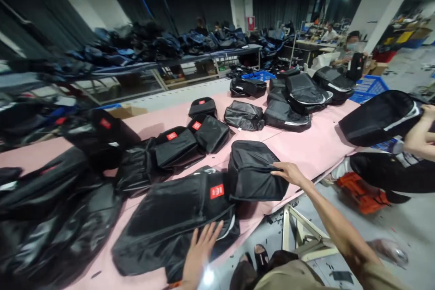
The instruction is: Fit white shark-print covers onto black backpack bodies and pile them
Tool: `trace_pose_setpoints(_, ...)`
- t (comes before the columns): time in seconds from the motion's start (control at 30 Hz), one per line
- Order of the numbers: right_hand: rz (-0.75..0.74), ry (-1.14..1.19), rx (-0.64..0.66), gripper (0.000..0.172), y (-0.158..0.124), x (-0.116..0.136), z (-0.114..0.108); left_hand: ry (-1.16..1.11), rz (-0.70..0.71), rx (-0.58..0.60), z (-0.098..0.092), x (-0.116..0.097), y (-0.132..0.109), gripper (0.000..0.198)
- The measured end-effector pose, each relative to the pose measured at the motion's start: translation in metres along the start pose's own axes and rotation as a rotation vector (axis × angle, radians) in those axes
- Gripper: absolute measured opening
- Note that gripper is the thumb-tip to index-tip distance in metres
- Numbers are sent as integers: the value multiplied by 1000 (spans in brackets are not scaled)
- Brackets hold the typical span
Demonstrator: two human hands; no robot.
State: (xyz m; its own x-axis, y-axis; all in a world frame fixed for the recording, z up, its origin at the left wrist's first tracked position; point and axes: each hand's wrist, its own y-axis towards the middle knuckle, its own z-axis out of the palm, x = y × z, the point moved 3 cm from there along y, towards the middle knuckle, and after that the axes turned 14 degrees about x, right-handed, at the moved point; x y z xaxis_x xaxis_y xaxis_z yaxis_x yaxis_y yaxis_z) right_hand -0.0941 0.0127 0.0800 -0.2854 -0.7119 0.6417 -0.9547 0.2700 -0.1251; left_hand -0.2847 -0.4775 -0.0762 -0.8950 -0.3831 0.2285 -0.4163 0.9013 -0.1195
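Observation:
A large black backpack (170, 208) with a red label (216, 191) lies on the pink-covered table in front of me. My left hand (204, 249) rests on its near side, fingers spread and stretched out. To the right, a smaller black bag (253, 174) sits against the backpack's end. My right hand (289, 174) is at this bag's right side, with thumb and fingers pinching its fabric near a seam; the exact grip is partly hidden.
Several black bags (180, 147) with red labels lie across the pink table (319, 133). More bags (302, 90) are heaped farther back, near a blue crate (370, 86). At the right, a co-worker's arm (421, 133) holds another black bag (380, 118). A metal stand (299, 229) is below the edge.

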Motion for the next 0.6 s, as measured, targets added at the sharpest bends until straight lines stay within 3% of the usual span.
trace_pose_setpoints(0.07,50,60,-38,42,-49,-43,9,40,-37,21,-1,38,-14,101)
trace_pose_setpoints(0.13,119,110,-23,41,-94,-73,33,66,-60,66,-11,73,-26,95)
trace_pose_setpoints(0.2,168,158,48,38,-133,-87,72,53,-119,91,-27,99,-34,90)
trace_pose_setpoints(0.27,192,228,90,41,-162,-92,110,-14,-186,78,-45,107,-38,79)
trace_pose_setpoints(0.33,217,355,54,48,-180,-95,135,-157,-196,35,-59,93,-31,64)
trace_pose_setpoints(0.43,305,581,-144,59,-175,-105,137,-532,-99,-32,-67,40,10,51)
trace_pose_setpoints(0.53,573,608,-372,71,-141,-113,116,-940,-72,32,-64,-25,90,54)
trace_pose_setpoints(0.6,826,610,-337,79,-111,-113,108,-1187,-151,175,-63,-63,152,71)
